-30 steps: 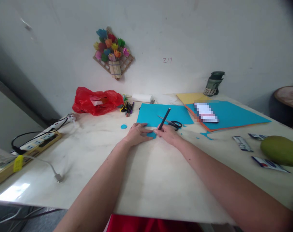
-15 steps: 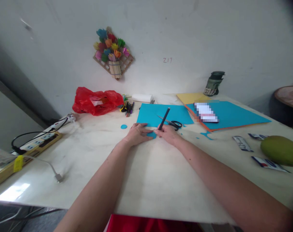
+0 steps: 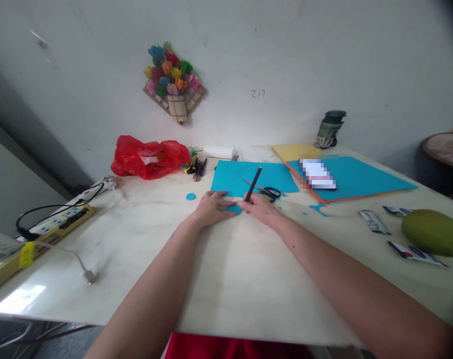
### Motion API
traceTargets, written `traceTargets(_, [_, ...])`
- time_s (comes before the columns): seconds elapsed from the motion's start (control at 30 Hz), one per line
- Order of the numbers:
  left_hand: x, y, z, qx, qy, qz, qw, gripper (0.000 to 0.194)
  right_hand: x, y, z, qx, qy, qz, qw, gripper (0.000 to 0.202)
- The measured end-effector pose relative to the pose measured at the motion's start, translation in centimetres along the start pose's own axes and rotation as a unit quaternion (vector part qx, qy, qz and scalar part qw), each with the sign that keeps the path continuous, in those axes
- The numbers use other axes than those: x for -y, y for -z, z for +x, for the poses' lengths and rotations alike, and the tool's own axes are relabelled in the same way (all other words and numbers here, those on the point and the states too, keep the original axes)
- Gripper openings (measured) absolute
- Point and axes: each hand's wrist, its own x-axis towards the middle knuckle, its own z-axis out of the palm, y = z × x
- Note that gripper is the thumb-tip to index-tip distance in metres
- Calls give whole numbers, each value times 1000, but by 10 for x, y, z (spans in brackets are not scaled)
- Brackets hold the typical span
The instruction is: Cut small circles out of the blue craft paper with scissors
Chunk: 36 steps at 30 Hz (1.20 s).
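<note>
My right hand (image 3: 258,207) grips a black pen (image 3: 252,184), its top tilted up and to the right and its tip hidden by the fingers. Under the pen and my left hand lies a small piece of blue paper (image 3: 235,209). My left hand (image 3: 212,207) rests flat with fingers apart, pressing on that piece. Behind both hands is a larger blue sheet (image 3: 231,174). Black-handled scissors (image 3: 270,194) lie just beyond my right hand, blades over the sheet. A blue paper circle (image 3: 191,196) sits to the left of my left hand.
Stacked coloured paper with a phone (image 3: 318,174) on top lies at right, near a bottle (image 3: 330,129). Small packets (image 3: 375,222) and a green mango-like fruit (image 3: 433,233) are nearer. Left are a red plastic bag (image 3: 147,157), several markers (image 3: 201,169) and a power strip (image 3: 62,219).
</note>
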Motion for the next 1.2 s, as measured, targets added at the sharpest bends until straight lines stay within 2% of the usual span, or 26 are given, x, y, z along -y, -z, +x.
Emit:
traceTargets(0.17, [1, -1, 0, 5, -6, 12, 1000, 43, 3, 1, -1, -3, -27, 44, 999, 16])
traceTargets(0.4, [3, -3, 3, -9, -5, 39, 999, 50, 10, 3, -1, -42, -42, 130, 990, 19])
traceTargets(0.73, [-7, -2, 5, -50, 18, -47, 998, 25, 6, 2, 1, -61, -15, 168, 984, 8])
traceTargets(0.83, [-5, -4, 5, -59, 50, -94, 993, 24, 3, 1, 2, -65, -4, 177, 982, 11])
traceTargets(0.93, [-6, -7, 4, -82, 97, -192, 973, 30, 5, 4, 2, -83, 8, 160, 984, 13])
traceTargets(1.0, [-9, -8, 4, -105, 120, -272, 949, 34, 8, 6, 1, -87, 5, 149, 985, 15])
traceTargets(1.13, [-16, -7, 5, -154, 159, -410, 885, 44, 13, 8, -2, -44, -17, 132, 990, 23])
traceTargets(1.2, [-18, -8, 5, -164, 166, -449, 862, 46, 14, 7, -4, -24, -15, 114, 993, 26])
